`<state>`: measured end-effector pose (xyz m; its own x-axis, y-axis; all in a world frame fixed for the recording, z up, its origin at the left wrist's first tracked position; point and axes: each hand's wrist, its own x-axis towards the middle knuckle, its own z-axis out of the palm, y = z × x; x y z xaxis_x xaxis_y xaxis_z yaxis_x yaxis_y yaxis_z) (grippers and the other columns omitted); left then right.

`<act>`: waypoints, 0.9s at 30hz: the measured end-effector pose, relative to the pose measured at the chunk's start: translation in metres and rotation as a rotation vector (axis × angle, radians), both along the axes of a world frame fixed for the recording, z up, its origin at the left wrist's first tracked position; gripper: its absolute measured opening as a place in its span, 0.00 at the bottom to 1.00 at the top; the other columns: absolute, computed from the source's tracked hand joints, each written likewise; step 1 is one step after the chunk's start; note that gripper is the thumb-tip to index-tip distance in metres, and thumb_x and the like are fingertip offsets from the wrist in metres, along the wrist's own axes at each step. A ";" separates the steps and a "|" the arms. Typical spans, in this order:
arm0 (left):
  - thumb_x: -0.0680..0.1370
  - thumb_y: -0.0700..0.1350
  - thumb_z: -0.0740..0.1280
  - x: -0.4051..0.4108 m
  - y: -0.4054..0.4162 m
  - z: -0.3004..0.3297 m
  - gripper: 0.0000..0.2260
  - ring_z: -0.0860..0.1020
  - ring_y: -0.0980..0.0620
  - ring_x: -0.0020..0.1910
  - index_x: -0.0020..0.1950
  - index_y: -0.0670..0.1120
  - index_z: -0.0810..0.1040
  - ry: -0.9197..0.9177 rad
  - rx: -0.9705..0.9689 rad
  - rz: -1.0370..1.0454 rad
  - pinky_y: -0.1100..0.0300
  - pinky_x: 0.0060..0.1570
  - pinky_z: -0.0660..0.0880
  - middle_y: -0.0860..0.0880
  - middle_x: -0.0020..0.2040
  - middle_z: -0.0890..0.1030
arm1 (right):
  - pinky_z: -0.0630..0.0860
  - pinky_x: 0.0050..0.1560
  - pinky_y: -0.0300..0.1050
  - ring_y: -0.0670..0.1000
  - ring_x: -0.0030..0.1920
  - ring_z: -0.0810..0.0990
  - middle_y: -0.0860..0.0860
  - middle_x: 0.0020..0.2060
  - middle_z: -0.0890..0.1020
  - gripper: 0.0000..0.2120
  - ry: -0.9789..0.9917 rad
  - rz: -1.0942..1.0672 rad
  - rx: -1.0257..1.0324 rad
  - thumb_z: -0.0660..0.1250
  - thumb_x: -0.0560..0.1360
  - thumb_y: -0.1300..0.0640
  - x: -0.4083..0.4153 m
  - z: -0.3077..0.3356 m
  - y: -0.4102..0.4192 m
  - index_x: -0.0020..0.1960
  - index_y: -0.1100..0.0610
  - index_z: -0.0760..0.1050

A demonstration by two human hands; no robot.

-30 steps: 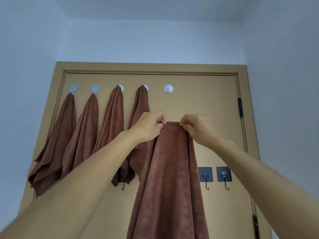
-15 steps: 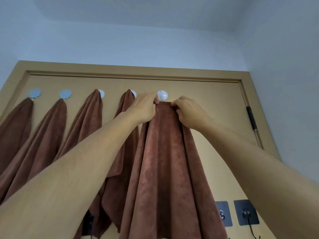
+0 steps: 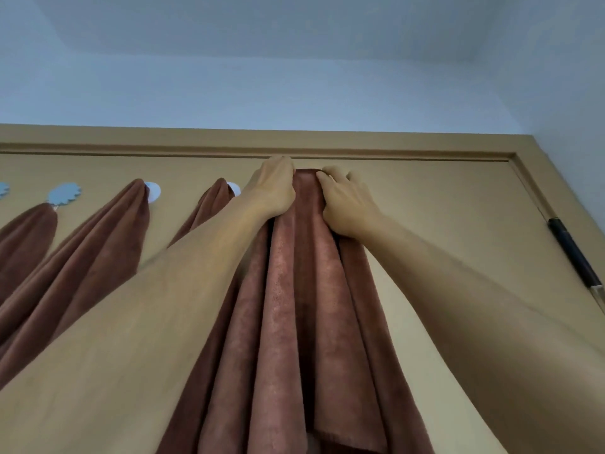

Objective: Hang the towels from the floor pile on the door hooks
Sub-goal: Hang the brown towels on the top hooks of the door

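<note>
A reddish-brown towel hangs in long folds against the tan door. My left hand and my right hand both grip its top edge, pressed high on the door just under the frame. The hook behind the towel's top is hidden by the cloth and my hands. To the left, more brown towels hang from round white hooks: one at a white hook, another partly behind my left forearm.
A further towel hangs below a scalloped hook at the far left. The door frame's top rail runs above my hands. A black hinge sits on the door's right edge. Pale blue walls surround the door.
Both hands lifted the towel's top edge higher, over the spot where the free white hook showed. The view tilted up and closer, so the lower black hooks dropped out of sight.
</note>
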<state>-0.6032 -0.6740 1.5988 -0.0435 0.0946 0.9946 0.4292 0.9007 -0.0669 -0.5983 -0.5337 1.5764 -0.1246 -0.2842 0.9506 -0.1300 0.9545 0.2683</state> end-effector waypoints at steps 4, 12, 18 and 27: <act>0.77 0.34 0.55 -0.009 0.003 0.001 0.11 0.74 0.42 0.52 0.54 0.37 0.76 0.035 0.007 0.048 0.48 0.54 0.73 0.40 0.56 0.75 | 0.64 0.59 0.53 0.62 0.63 0.64 0.53 0.71 0.63 0.20 0.058 -0.011 -0.007 0.56 0.75 0.60 -0.015 0.004 -0.006 0.66 0.60 0.68; 0.73 0.38 0.54 -0.006 -0.001 -0.039 0.13 0.76 0.41 0.48 0.36 0.44 0.77 0.060 0.001 -0.117 0.52 0.45 0.73 0.47 0.40 0.77 | 0.68 0.56 0.55 0.60 0.55 0.73 0.55 0.55 0.79 0.25 0.030 0.249 0.020 0.46 0.66 0.56 -0.018 -0.027 0.002 0.55 0.59 0.75; 0.82 0.44 0.52 0.008 0.001 -0.086 0.23 0.57 0.49 0.75 0.78 0.49 0.56 -0.197 -0.058 -0.279 0.56 0.73 0.55 0.48 0.77 0.56 | 0.61 0.71 0.51 0.53 0.71 0.64 0.54 0.70 0.68 0.27 -0.225 0.526 -0.149 0.48 0.78 0.42 0.007 -0.076 -0.006 0.73 0.54 0.62; 0.83 0.45 0.52 0.050 -0.002 -0.243 0.27 0.53 0.43 0.77 0.79 0.52 0.42 -0.588 -0.098 -0.243 0.48 0.73 0.59 0.45 0.79 0.42 | 0.52 0.75 0.52 0.57 0.76 0.49 0.59 0.76 0.49 0.30 -0.548 0.237 -0.262 0.53 0.79 0.57 0.064 -0.221 -0.021 0.77 0.56 0.44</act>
